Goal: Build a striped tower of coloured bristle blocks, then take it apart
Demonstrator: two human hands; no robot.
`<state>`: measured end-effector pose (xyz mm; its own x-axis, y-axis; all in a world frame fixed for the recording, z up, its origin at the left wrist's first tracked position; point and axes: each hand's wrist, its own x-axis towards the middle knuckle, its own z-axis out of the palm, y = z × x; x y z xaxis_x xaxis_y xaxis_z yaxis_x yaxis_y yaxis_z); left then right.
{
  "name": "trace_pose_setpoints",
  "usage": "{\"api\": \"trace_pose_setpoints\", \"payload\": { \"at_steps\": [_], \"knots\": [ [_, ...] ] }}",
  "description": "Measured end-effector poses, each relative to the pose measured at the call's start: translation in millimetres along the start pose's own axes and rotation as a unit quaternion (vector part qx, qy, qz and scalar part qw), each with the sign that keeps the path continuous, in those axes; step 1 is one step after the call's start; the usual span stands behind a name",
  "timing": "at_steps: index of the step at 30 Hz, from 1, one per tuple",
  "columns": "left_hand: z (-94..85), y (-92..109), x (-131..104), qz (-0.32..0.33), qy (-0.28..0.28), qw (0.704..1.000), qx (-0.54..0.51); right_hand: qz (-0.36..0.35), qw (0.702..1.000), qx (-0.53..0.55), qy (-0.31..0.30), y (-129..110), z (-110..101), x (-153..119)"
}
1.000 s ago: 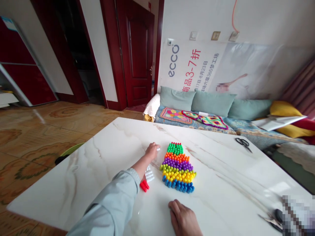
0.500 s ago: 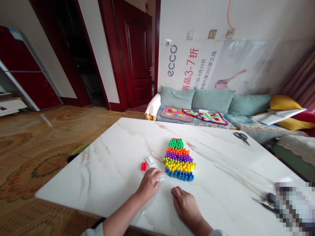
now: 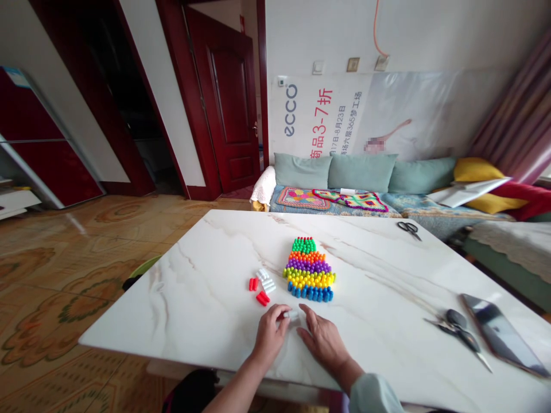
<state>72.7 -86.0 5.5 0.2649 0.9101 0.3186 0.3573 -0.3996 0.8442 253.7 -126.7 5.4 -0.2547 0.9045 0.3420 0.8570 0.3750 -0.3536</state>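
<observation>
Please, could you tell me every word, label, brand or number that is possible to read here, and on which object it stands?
"ecco": large white printed banner on the wall
"商品3-7折": same banner
"17日-8月23日": same banner, start hidden
"六层365梦工场": same banner, start unclear
Blue-and-white label on the dark red glossy cabinet or fridge: too blurred to read

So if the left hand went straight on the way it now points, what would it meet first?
Probably the blue beads, beyond the white pieces at the fingertips of the left hand, though the right hand lies close beside that line and depth is unclear.
</observation>
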Motion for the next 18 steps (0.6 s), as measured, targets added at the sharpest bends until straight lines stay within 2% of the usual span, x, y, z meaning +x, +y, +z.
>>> {"api": "trace_pose_setpoints", "payload": {
  "at_steps": [4, 6, 9, 13, 18],
  "knots": [
    [-5.8, 0.5, 7.7, -0.011, 0.052, 0.998, 0.035, 0.003, 0.999, -0.011, 0.037, 2.8, 4.2, -0.9],
    [-10.4, -0.9, 16.9, -0.018, 0.058, 0.996, 0.058, 0.002, 0.999, -0.014, 0.046, 3.7, 5.2, -0.7],
    [-14.2, -1.5, 35.9, -0.027, 0.031, 0.996, 0.079, 0.006, 0.999, -0.013, 0.041, 3.7, 4.7, 0.0],
    [-9.5, 2.9, 58.4, -0.023, -0.017, 0.994, 0.106, 0.022, 1.000, -0.009, 0.019, 1.5, 2.7, 0.9],
    [2.3, 6.9, 67.9, -0.016, -0.043, 0.993, 0.105, 0.028, 1.000, -0.004, 0.000, 0.2, 1.6, 1.6]
  ]
}}
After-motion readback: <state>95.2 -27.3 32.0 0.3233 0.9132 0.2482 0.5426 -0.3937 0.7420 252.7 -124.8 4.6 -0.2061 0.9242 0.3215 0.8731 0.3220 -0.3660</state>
